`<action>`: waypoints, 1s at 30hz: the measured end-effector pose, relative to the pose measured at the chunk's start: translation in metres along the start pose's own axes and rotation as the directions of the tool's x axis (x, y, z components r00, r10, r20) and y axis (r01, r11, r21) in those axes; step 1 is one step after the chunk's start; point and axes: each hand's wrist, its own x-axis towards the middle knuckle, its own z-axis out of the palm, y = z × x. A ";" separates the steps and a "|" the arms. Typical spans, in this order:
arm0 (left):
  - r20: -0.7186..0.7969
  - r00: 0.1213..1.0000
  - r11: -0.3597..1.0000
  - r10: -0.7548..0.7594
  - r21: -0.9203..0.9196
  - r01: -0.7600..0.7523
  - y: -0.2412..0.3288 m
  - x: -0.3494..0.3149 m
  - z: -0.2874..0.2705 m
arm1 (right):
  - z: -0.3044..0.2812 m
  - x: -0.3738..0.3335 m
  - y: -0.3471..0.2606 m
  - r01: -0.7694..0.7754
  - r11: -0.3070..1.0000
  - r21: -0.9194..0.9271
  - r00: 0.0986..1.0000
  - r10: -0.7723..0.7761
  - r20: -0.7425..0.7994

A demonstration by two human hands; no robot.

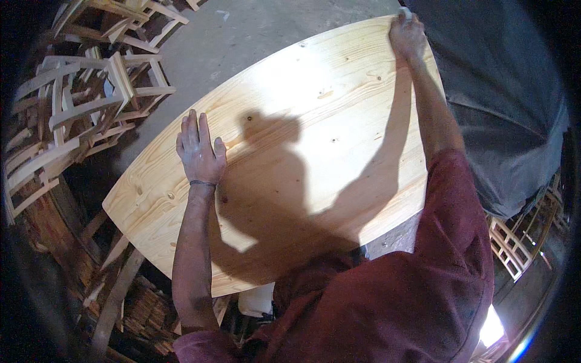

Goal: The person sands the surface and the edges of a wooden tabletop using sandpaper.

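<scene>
A broad pale wooden panel (330, 103) with knots and curved long edges stretches across the middle, joined from several boards. On its left part my left hand (200, 151) lies flat, fingers stretched out and thumb apart, holding nothing. A dark band circles that wrist. My right arm reaches to the far right corner of the panel, where my right hand (408, 37) is closed. A small whitish thing shows at its fingers, too small to make out. My shadow falls over much of the panel.
Wooden chair frames (91, 103) are heaped at the far left. Stacked wood pieces and planks (130, 302) lie at the lower left. A dark sheet (496, 103) drapes something large on the right, with a slatted wooden frame (511, 248) below it. Grey concrete floor (224, 36) shows beyond the panel.
</scene>
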 end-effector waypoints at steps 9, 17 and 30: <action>0.024 0.998 0.999 -0.050 0.015 0.050 -0.006 -0.006 0.007 | -0.059 -0.187 -0.301 0.446 0.612 0.653 0.726 -0.674 0.137; 0.071 0.995 0.998 -0.066 0.005 0.066 0.003 0.000 -0.004 | 0.000 -0.031 -0.046 0.091 0.996 -0.008 0.975 -0.088 0.202; 0.076 0.993 0.994 -0.093 -0.043 0.097 -0.008 -0.010 -0.006 | -0.013 -0.106 -0.152 0.430 0.742 0.514 0.762 -0.604 0.235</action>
